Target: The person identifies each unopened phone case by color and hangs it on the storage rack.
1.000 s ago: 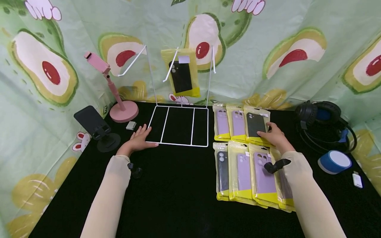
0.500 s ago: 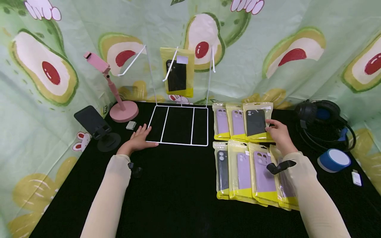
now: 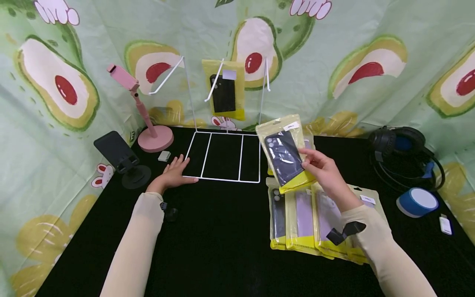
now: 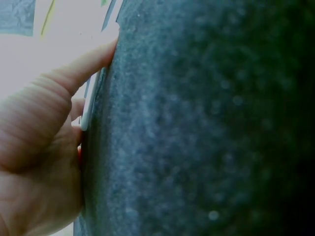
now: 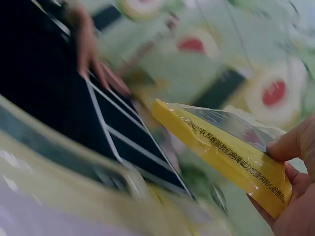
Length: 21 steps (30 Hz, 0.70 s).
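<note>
My right hand pinches the right edge of a bagged black phone case between thumb and fingers, lifted and tilted over the other packs. In the right wrist view the bag's yellow printed bottom strip shows beside my thumb. My left hand lies with spread fingers at the front left corner of a white wire rack; its thumb reaches along the front bar, as the left wrist view shows. Another bagged black phone case hangs from the rack's middle hook, while the left and right hooks carry nothing.
Several bagged phone cases lie in a front row, partly under my right arm; more lie behind the held bag. Headphones and a blue tape roll sit at right. A pink stand and black phone stand are at left.
My right hand has picked the bagged black phone case up from the back row and carried it left, tilting it. The hanging bag has swung slightly. My left hand stays on the rack.
</note>
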Tool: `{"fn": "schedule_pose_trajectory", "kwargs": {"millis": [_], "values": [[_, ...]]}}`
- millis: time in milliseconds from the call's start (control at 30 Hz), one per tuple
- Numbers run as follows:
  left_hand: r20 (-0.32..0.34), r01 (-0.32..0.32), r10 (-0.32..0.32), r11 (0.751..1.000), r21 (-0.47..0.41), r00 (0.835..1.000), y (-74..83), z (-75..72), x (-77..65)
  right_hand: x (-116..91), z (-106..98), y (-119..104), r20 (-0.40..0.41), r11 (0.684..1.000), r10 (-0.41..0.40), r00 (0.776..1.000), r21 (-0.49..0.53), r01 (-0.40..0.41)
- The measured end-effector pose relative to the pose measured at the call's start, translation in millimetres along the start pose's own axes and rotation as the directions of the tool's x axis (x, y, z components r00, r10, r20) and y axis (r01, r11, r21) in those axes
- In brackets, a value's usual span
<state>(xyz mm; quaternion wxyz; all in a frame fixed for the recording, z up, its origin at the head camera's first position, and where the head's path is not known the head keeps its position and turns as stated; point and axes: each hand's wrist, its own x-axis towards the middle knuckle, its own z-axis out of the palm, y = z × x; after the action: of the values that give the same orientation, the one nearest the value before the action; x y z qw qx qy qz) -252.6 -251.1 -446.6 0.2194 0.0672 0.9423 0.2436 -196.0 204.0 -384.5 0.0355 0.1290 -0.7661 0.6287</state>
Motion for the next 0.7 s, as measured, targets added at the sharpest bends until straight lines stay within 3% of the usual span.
{"fn": "schedule_pose_trajectory", "kwargs": {"millis": [200, 333, 567, 700], "values": [[-0.004, 0.0, 0.0, 1.0, -0.009, 1.0, -0.6, -0.4, 1.3, -11, 44, -25, 0.161, 0.986, -0.142, 0.977, 0.112, 0.125], [-0.006, -0.006, 0.006, 1.0, -0.006, 1.0, 0.0, -0.1, 2.6, -15, 65, -48, 0.18, 0.964, -0.231, 0.956, 0.171, 0.201], [-0.032, -0.043, 0.043, 0.999, -0.006, 0.999, 0.9, -0.4, -0.7, -12, 93, -81, 0.19, 0.936, -0.333, 0.923, 0.187, 0.299], [-0.038, -0.056, 0.055, 0.998, -0.014, 0.998, 0.9, -0.1, -2.0, -5, 104, -89, 0.187, 0.938, -0.322, 0.928, 0.194, 0.286]]}}
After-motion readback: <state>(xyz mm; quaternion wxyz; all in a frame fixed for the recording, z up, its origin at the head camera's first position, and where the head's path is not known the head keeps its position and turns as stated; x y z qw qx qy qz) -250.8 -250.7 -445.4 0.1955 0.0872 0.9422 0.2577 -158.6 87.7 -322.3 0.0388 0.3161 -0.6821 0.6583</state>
